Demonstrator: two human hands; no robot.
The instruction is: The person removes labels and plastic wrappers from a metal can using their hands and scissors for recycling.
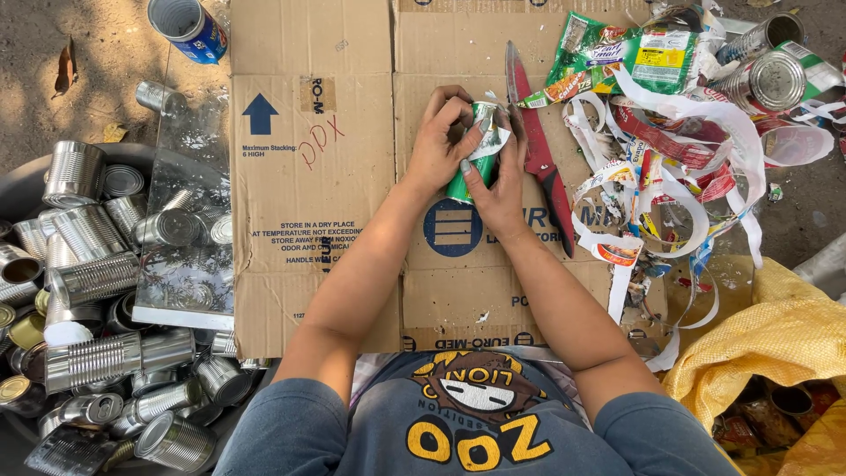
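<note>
Though both hands, left [438, 141] and right [499, 181], grip the green can [470, 167], they hide most of it.

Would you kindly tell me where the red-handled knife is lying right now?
The red-handled knife lies on the flattened cardboard, just right of both hands holding the green can, with the label-strip pile beyond it.
</note>
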